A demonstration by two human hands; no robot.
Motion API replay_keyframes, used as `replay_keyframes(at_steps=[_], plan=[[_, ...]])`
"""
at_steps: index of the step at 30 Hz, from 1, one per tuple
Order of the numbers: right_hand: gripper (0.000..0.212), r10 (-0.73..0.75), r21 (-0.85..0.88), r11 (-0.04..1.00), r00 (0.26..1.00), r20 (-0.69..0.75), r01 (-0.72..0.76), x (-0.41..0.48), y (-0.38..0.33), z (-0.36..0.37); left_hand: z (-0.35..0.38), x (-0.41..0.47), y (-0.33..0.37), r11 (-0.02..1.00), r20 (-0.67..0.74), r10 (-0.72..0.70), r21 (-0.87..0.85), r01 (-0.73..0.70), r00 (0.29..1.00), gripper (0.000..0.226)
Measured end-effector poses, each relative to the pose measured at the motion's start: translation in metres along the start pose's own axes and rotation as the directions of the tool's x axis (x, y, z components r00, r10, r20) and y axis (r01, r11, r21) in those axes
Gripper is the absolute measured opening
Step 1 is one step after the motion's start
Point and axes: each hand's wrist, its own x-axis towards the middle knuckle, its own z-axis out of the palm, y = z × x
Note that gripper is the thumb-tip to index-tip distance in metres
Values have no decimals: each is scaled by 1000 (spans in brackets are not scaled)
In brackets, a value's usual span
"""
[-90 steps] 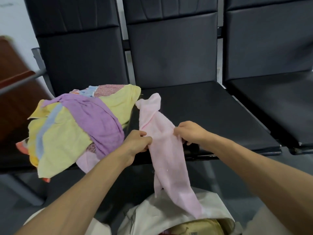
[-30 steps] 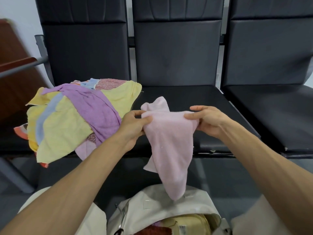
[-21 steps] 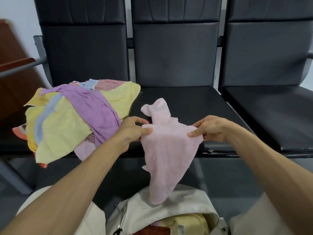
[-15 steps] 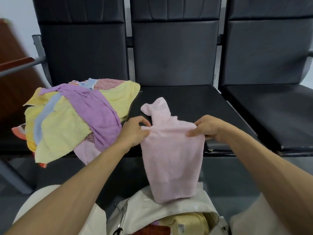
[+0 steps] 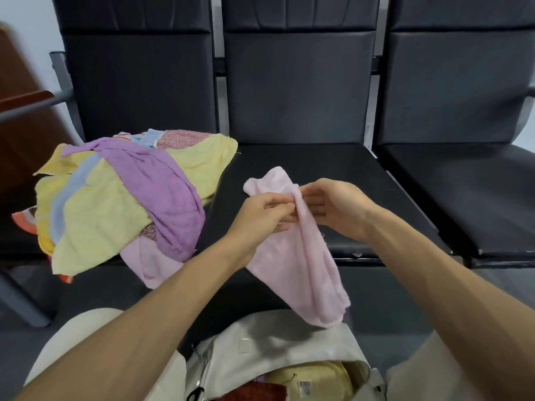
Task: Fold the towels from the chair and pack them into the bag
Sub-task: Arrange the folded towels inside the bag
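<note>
A black padded seat with a tall backrest (image 5: 298,91) is shown at 12 o'clock, and a second seat of the same black padding (image 5: 463,183) is set just beside it at 3 o'clock. A reddish-brown wooden panel (image 5: 26,140) is seen at 9 o'clock, crossed by a grey metal rail (image 5: 31,107). A white wall (image 5: 23,13) is visible at 10 o'clock, and grey floor (image 5: 509,287) at 4 o'clock.

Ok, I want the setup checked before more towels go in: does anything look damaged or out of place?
The middle chair seat has small chips on its front edge, pale against the black cover. A pink towel under the towel pile hangs off the left chair seat. Nothing else stands out.
</note>
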Motion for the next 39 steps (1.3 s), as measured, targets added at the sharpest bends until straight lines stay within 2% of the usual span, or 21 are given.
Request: replay_keyframes(at_steps=[3, 8, 10, 16, 22, 28, 39], plan=[[35, 32, -8, 999, 999, 36, -31, -2, 1, 6, 2, 2, -4, 999, -68, -1, 39, 4, 998, 10], [30, 27, -77, 997, 989, 148, -16, -6, 0, 6, 1, 3, -8, 995, -140, 30, 103, -16, 990, 7], [36, 29, -104, 995, 986, 167, -12, -4, 2, 3, -1, 3, -8, 991, -133, 41, 135, -22, 990, 6], [21, -2, -107, 994, 993, 116, 14, 5, 11, -2, -7, 2, -8, 994, -23, 34, 102, -31, 999, 14], [14, -95, -240, 966, 995, 31, 99, 3, 10, 3, -8, 2, -7, 1000, -10, -16, 10, 16, 1000, 15], [2, -94, -283, 955, 996, 5, 91, 1, 11, 3, -9, 4, -5, 999, -9, -38, -9, 38, 999, 14], [16, -53, -224, 974, 998, -26, 46, -2, 9, -9, -16, 6, -3, 996, -65, -89, -36, 87, 994, 6]])
